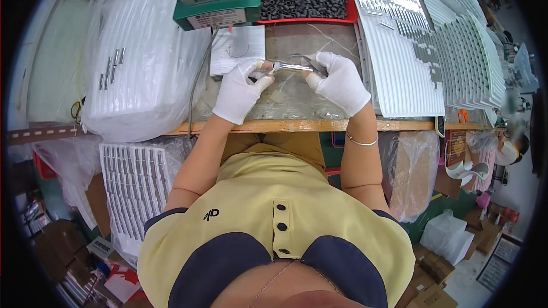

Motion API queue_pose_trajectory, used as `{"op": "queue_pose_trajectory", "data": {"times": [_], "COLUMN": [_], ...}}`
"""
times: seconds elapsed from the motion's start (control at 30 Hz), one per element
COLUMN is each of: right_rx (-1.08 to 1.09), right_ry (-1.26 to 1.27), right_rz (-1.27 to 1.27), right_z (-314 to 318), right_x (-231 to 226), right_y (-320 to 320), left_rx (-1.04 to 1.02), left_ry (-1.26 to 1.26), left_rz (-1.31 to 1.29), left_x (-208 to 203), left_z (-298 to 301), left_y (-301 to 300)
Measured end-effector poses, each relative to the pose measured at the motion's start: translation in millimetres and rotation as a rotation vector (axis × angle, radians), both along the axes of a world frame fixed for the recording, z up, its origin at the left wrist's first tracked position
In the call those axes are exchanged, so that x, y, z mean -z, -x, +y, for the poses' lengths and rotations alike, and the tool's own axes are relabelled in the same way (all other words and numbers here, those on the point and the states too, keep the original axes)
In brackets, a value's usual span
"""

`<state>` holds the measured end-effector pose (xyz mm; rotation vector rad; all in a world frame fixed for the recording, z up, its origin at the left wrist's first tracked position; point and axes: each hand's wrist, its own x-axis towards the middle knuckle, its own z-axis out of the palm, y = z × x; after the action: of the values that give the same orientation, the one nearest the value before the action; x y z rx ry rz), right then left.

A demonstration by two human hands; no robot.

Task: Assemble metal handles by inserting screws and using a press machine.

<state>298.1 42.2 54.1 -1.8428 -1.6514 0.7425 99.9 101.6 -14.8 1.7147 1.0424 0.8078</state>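
Both my hands wear white gloves with bare fingertips and meet above the workbench (285, 102). My left hand (240, 88) is closed, thumb and fingers pinching the left end of a shiny silver metal tube (294, 67). At the tube's other end, my right hand (341, 84) is closed too. A dark grey, curved metal tool (318, 65), its kind unclear, sticks out from between the right fingers beside the tube. Just beyond my left hand lies a white pad or block (237, 48).
A red tray (349, 17) of small black cylindrical parts stands at the back, beside a green-based machine (217, 14). White ridged trays (399, 82) holding silver tubes are on the right. A plastic-wrapped white tray stack (142, 28) is at left. A wooden strip (291, 126) edges the bench.
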Motion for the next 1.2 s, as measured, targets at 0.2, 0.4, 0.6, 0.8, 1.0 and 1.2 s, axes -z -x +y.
{"op": "queue_pose_trajectory", "data": {"times": [0.2,0.4,0.6,0.8,1.0,1.2], "right_rx": [-0.259,-0.054,-0.002,0.041,0.056,-0.022], "right_ry": [-0.239,-0.072,-0.174,-0.095,-0.236,-0.196], "right_rz": [-0.412,0.300,0.193,0.206,0.124,0.029], "right_z": [10,32,82,112,105,98], "right_x": [-5,36,70,86,78,67], "right_y": [21,63,85,90,85,86], "left_rx": [-0.002,-0.121,-0.208,-0.696,-0.965,-0.818], "left_ry": [-0.093,0.130,-0.091,-0.329,-0.248,-0.175], "left_rz": [0.040,-0.380,-0.017,0.201,0.853,0.838], "left_x": [8,38,-15,-73,-74,-23], "left_z": [-6,-3,10,50,99,147], "left_y": [17,19,53,161,245,309]}}
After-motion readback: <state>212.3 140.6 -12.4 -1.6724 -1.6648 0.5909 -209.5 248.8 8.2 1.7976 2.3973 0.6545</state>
